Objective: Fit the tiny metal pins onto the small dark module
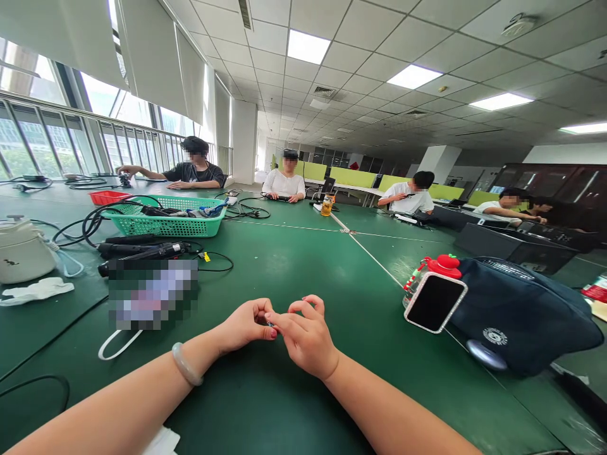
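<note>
Above the green tabletop my left hand [246,325] is closed, thumb and fingers pinched together. A bracelet [186,364] circles its wrist. My right hand [306,335] meets it, index finger and thumb pinched against the left fingertips, the other fingers curled and raised. Between the fingertips a tiny bluish, shiny thing [270,325] peeks out. It is too small and too covered by the fingers to name. No other object touches either hand.
Left on the green table [294,265] are a green basket [165,221], cables, black rod-like devices [142,256] and a white bag [23,253]. At right a phone [436,302] leans on a red-lidded bottle [443,265] beside a dark blue bag [526,316]. Several people sit beyond.
</note>
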A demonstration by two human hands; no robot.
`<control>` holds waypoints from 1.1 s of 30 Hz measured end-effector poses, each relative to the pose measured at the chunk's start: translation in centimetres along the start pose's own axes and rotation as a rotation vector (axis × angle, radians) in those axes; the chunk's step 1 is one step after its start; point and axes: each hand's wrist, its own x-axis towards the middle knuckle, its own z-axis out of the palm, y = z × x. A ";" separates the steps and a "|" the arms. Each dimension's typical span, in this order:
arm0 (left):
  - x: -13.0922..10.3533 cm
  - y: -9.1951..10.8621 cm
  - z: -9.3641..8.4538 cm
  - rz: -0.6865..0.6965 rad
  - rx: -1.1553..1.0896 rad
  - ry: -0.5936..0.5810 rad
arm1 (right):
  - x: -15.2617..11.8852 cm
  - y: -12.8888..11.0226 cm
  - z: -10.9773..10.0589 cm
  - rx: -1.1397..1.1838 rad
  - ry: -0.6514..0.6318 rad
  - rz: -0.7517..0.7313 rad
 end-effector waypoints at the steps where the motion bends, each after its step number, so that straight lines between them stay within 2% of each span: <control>1: 0.0 0.0 0.0 0.005 0.007 0.000 | -0.1 0.0 0.1 0.002 -0.005 0.004; 13: 0.1 -0.4 0.0 0.016 0.082 0.037 | -0.2 0.0 0.0 0.002 -0.071 0.065; 17: 0.3 -0.3 -0.2 0.017 0.174 0.161 | 0.1 0.4 0.2 0.008 -0.092 0.138; 23: 0.6 -0.8 -1.1 -0.030 0.338 0.388 | 0.3 0.7 0.8 0.093 -0.257 0.289; 27: 0.7 -1.2 -1.4 -0.060 0.377 0.453 | 0.1 0.9 1.0 0.118 -0.240 0.372; 33: 0.8 -1.2 -1.4 -0.071 0.423 0.468 | -0.3 0.9 1.7 0.069 -0.350 0.293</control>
